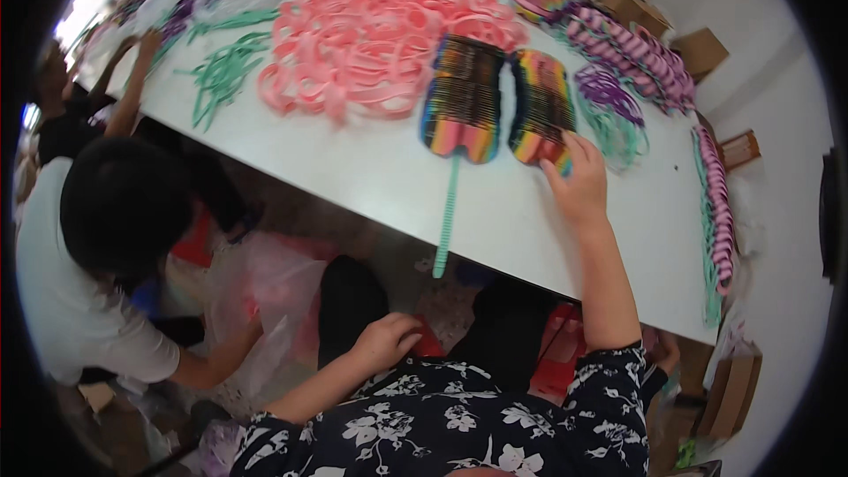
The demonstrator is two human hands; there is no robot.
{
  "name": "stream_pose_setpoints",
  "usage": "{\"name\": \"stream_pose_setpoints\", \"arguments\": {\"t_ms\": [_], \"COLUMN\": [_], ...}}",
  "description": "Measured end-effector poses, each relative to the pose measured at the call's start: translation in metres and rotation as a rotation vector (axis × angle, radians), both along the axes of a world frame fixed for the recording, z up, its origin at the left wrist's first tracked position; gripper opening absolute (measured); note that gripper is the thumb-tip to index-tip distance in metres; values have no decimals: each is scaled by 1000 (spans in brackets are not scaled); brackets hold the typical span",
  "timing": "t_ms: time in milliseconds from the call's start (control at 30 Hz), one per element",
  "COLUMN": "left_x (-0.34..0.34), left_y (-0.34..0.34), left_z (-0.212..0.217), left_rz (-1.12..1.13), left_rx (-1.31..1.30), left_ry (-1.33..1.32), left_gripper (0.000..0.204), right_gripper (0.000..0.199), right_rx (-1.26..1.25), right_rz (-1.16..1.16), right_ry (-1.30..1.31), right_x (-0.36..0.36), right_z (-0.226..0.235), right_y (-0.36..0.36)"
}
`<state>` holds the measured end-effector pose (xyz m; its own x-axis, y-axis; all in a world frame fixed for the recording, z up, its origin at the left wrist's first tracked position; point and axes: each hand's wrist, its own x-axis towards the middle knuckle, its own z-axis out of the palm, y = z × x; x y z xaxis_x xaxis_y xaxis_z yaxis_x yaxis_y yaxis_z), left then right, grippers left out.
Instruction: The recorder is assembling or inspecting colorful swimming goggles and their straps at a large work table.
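My right hand (580,178) is at the near end of a stack of rainbow-coloured, goggle-shaped lens pieces (541,97), thumb at the near edge and fingers along its right side. A second, similar stack (463,97) lies just left of it. From that one's near end a ribbed teal strap (449,221) runs to the table's front edge and hangs over. Low over my lap, my left hand (386,341) rests with loosely bent fingers, and nothing shows in it.
A big heap of pink bands (371,35) covers the table (353,159) beyond the stacks. Teal straps (221,79) lie to its left. Purple-and-teal strap bundles (609,102) and coiled pink-purple pieces (717,203) lie right. A co-worker (115,274) bends over a plastic bag (274,300) at left.
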<state>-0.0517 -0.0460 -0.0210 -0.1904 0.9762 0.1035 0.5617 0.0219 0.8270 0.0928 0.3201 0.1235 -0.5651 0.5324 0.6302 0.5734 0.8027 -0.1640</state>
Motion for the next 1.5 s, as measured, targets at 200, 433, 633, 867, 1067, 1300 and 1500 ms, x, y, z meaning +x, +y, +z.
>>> {"name": "stream_pose_setpoints", "arguments": {"t_ms": [200,433,633,867,1067,1300,1500], "left_x": [-57,-167,-230,-228,-159,0,43], "left_y": [25,110,172,161,82,20,29], "left_z": [72,135,133,206,190,113,62], "left_rz": [146,676,731,548,152,335,355], "left_rx": [520,704,336,824,714,104,16], "left_ry": [219,330,419,-473,-1241,-1060,-1377], "left_gripper": [21,7,21,23,14,17,16], "right_gripper": [45,41,40,37,32,38,40], "right_rx": [80,177,252,-37,-658,-978,-834], "right_rz": [-65,-71,-13,29,296,475,274], "right_ry": [23,47,217,470,747,479,397], "right_x": [-6,3,0,17,31,64,92], "right_z": [-20,-26,-20,-12,-14,-54,-83], "right_y": [7,8,-2,-19,-109,-250,-274]}}
